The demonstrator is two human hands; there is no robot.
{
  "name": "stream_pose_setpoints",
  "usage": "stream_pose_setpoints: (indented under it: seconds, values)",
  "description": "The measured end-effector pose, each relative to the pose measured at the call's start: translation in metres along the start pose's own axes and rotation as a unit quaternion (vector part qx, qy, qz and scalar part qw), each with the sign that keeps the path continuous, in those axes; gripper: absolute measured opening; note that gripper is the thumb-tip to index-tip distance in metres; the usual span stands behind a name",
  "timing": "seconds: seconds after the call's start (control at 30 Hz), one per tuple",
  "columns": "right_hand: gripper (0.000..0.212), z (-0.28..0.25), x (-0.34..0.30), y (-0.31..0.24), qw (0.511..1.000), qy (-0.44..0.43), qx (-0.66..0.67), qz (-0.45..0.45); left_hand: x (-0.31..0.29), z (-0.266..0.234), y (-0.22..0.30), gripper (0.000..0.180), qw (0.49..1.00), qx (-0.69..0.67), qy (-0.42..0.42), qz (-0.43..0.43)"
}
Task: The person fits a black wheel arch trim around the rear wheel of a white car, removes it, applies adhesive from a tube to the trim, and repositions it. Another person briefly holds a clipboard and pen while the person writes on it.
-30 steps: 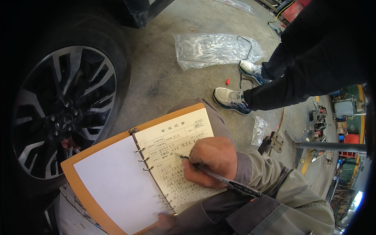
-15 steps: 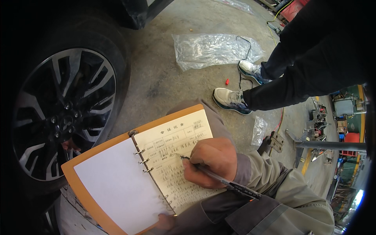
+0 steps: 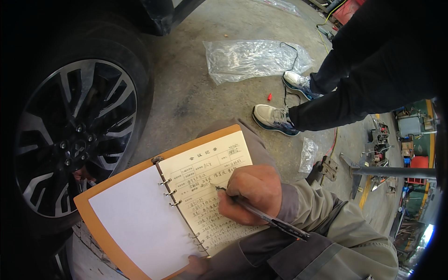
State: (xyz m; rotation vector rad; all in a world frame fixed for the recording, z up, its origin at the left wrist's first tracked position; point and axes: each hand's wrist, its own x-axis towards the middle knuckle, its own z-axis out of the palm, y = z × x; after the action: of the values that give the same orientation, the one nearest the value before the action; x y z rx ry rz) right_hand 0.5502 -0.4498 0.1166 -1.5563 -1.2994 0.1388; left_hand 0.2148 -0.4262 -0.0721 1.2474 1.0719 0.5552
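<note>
An open ring-binder notebook [image 3: 140, 225] with a tan cover lies tilted over my lap. Its left page is blank white, and the right page [image 3: 198, 163] carries a printed form filled with handwriting. Between the thumb and fingers of my right hand [image 3: 252, 193] is a black pen [image 3: 273, 220], its tip at the upper lines of the right page. My left hand [image 3: 198, 265] grips the notebook's lower edge by the rings, thumb on top; its other fingers are hidden under the cover.
A car wheel [image 3: 77, 140] with dark spokes stands at the left. On the concrete floor lie clear plastic sheeting [image 3: 254, 60], a small red piece [image 3: 269, 97] and a smaller plastic bag [image 3: 308, 156]. Another person's shoes [image 3: 275, 119] and dark trousers are ahead. A metal bar [image 3: 392, 172] juts in at right.
Both hands keep their hold on the notebook and pen. The pen tip has shifted only slightly on the page, and the view has moved a little.
</note>
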Motion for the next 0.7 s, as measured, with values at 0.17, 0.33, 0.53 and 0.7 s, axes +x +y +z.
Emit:
stream_pose_setpoints:
  seconds: [0.17, 0.33, 0.53, 0.7]
  values:
    - [0.026, 0.0009, 0.0002, -0.0002, 1.0, -0.006, -0.002, 0.006, -0.0002, -0.0006, 0.0, 0.069, 1.0, -0.005, 0.003, 0.004]
    - [0.026, 0.0008, 0.0007, -0.0011, 1.0, 0.007, 0.002, 0.016, -0.0011, -0.0013, 0.0003, 0.068, 1.0, 0.0, 0.006, 0.003]
    - [0.028, 0.0017, 0.0001, -0.0042, 0.999, -0.006, -0.013, 0.037, -0.0018, -0.0017, 0.0002, 0.068, 1.0, -0.002, 0.007, 0.004]
    - [0.027, 0.0038, -0.001, -0.0032, 0.999, -0.013, -0.015, 0.029, -0.0022, -0.002, 0.0003, 0.067, 1.0, -0.002, 0.006, 0.004]
